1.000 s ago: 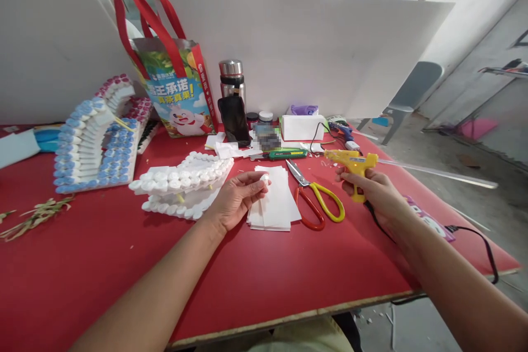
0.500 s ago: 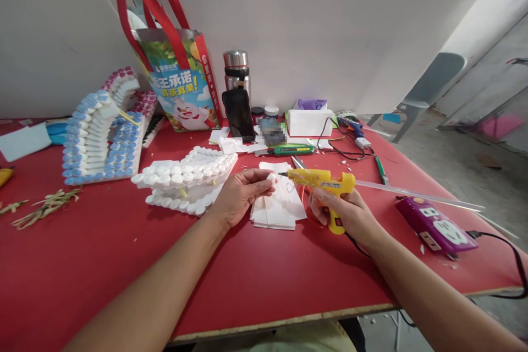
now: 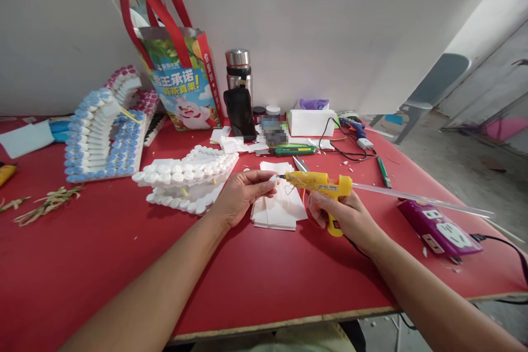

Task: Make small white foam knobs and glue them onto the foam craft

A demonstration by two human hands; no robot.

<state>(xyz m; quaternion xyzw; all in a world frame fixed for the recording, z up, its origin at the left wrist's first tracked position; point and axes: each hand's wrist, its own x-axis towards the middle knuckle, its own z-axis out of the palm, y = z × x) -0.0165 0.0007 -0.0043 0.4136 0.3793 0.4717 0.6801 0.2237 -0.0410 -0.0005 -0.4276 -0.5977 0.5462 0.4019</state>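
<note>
Pinched between the thumb and fingers of my left hand (image 3: 243, 195) is a small white piece (image 3: 274, 179), mostly hidden by the fingertips. My right hand (image 3: 350, 214) is wrapped round the grip of a yellow hot glue gun (image 3: 317, 182), whose nozzle points left and meets the white piece or sits right by it. A long clear glue stick (image 3: 421, 201) sticks out of the gun's back end. Beneath both hands lies a stack of white paper (image 3: 274, 214). Left of my left hand stands a white curved model (image 3: 185, 176) edged with rows of rounded white pieces.
Blue-and-white (image 3: 103, 143) and pink models stand at the left beside a shopping bag (image 3: 185, 82). A steel bottle (image 3: 238, 66), a phone (image 3: 240, 114), a green cutter (image 3: 295, 150) and scissors (image 3: 301, 163) lie beyond my hands. A purple power strip (image 3: 439, 228) is at the right.
The glue gun has shifted slightly left, bringing its nozzle closer to the white piece. My left hand keeps its pinch. The whole view has moved a little.
</note>
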